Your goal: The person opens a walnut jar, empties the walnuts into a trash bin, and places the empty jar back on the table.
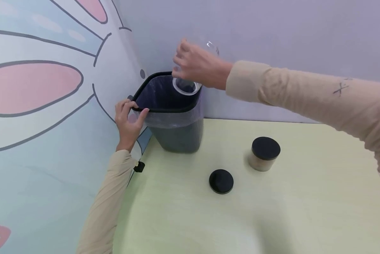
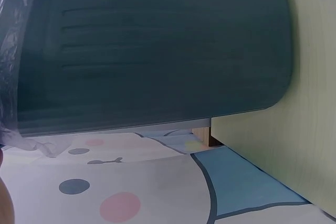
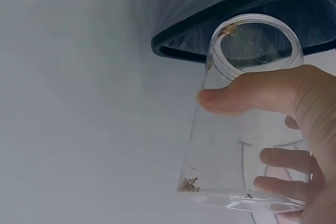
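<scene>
My right hand (image 1: 194, 63) grips a clear jar (image 3: 231, 150), tipped mouth-down over the trash can. Brown crumbs cling inside the jar near its base and at the rim, as the right wrist view shows. The dark trash can (image 1: 180, 135) has a black rim and a translucent liner bag (image 1: 174, 120) folded over its edge. At the can's near left corner, my left hand (image 1: 128, 121) holds the rim, thumb and fingers at the edge; the left wrist view shows mostly the can's side (image 2: 157, 51), with that hand barely in frame.
A lidded jar (image 1: 263, 155) with a black top stands on the pale table (image 1: 304, 197), right of the can. Nearer lies a loose black lid (image 1: 221, 181). A cartoon-printed wall (image 1: 50, 158) borders the left side, and a plain wall (image 1: 288, 42) rises behind.
</scene>
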Tool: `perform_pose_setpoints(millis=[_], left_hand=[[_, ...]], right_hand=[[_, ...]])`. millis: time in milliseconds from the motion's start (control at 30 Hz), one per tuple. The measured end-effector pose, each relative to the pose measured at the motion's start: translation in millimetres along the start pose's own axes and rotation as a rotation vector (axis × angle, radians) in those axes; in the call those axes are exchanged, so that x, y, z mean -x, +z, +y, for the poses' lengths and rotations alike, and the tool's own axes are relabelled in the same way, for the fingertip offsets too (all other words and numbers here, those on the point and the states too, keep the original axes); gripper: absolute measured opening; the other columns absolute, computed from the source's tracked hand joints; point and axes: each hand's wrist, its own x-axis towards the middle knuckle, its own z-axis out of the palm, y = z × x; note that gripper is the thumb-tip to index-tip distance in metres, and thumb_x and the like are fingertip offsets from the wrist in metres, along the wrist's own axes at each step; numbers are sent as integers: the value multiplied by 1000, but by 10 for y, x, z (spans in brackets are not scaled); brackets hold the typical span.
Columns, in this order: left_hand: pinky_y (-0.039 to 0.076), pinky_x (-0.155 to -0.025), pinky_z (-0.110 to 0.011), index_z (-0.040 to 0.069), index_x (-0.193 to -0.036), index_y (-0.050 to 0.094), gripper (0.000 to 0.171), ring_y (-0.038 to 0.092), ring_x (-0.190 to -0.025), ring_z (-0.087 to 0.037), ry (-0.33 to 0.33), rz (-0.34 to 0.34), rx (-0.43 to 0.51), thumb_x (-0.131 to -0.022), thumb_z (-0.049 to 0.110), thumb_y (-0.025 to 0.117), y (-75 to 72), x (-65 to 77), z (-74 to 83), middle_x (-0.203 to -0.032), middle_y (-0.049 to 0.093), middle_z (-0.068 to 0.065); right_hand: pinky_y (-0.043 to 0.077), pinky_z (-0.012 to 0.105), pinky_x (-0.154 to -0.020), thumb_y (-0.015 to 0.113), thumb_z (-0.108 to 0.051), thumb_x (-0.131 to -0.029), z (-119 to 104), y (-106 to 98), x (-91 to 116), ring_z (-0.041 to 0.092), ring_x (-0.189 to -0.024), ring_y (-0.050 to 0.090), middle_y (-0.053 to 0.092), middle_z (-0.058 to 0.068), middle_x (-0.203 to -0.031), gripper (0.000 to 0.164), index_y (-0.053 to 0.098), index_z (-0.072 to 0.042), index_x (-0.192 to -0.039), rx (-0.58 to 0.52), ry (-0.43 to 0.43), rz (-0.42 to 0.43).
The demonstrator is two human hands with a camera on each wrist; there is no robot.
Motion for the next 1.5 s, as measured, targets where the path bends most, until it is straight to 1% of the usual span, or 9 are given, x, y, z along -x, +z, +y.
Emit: perform_pose_setpoints(millis=[167, 300, 500, 733, 767, 1000, 1100, 1300, 1500], left_hand=[[35, -90, -35, -4, -89, 60, 48, 45, -101, -24, -12, 2, -21, -81, 42, 72, 3, 1, -78, -100, 52, -19], [35, -90, -36, -4, -90, 60, 47, 45, -102, -24, -8, -6, -27, -81, 41, 72, -5, 11, -98, -101, 53, -18], [35, -91, -36, -2, -90, 60, 45, 45, -103, -23, -11, -2, -30, -81, 41, 72, -14, 14, -90, -102, 53, -18], [35, -93, -36, -3, -90, 60, 42, 45, -104, -23, -14, -2, -26, -81, 36, 73, -27, 3, -105, -103, 53, -19], [34, -93, -36, -5, -89, 59, 39, 44, -103, -24, -17, 0, -19, -81, 31, 74, -28, -9, -53, -103, 52, -21], [34, -91, -36, -7, -89, 59, 43, 44, -102, -27, -11, 5, -7, -81, 32, 75, -16, -8, -26, -101, 52, -22], [33, -90, -36, -13, -88, 57, 38, 42, -99, -32, -2, 16, 20, -80, 20, 75, -12, -38, 131, -99, 50, -28], [33, -89, -35, -14, -87, 56, 32, 42, -97, -35, 1, 27, 30, -78, 10, 75, -25, -79, 319, -96, 49, -31], [34, -88, -34, -14, -87, 56, 33, 41, -96, -35, -1, 23, 38, -79, 12, 75, -17, -76, 329, -97, 49, -32]], right_hand=[[32, 51, -96, 74, -10, -73, -11, 11, 10, 44, -110, 48, 53, 28, -119, 58, 48, -3, -125, 0, -4, 17], [33, 49, -93, 74, -12, -71, 26, -21, 19, 45, -109, 47, 52, 29, -118, 62, 45, -4, -126, -38, 32, -10], [32, 52, -96, 73, -20, -75, 87, -87, 51, 47, -111, 45, 48, 31, -122, 68, 38, -3, -131, -113, 94, -53], [33, 52, -94, 73, -18, -75, 110, -128, 98, 47, -110, 45, 48, 31, -121, 68, 37, -3, -131, -97, 141, -46], [33, 52, -94, 72, -16, -75, 109, -128, 103, 47, -109, 45, 48, 31, -121, 67, 37, -3, -131, -91, 141, -37], [32, 53, -93, 73, -12, -73, 25, -50, 138, 47, -106, 46, 49, 31, -121, 67, 40, -3, -131, -91, 131, 59], [33, 51, -91, 73, -11, -74, -10, -13, 164, 46, -104, 46, 49, 30, -120, 64, 42, -3, -130, -92, 127, 98], [32, 52, -94, 73, -13, -75, -57, 40, 175, 47, -107, 46, 48, 30, -123, 66, 42, -5, -132, -68, 107, 103], [32, 50, -93, 72, -10, -73, -68, 68, 223, 46, -107, 45, 48, 29, -122, 69, 41, -6, -134, -190, 146, 90]])
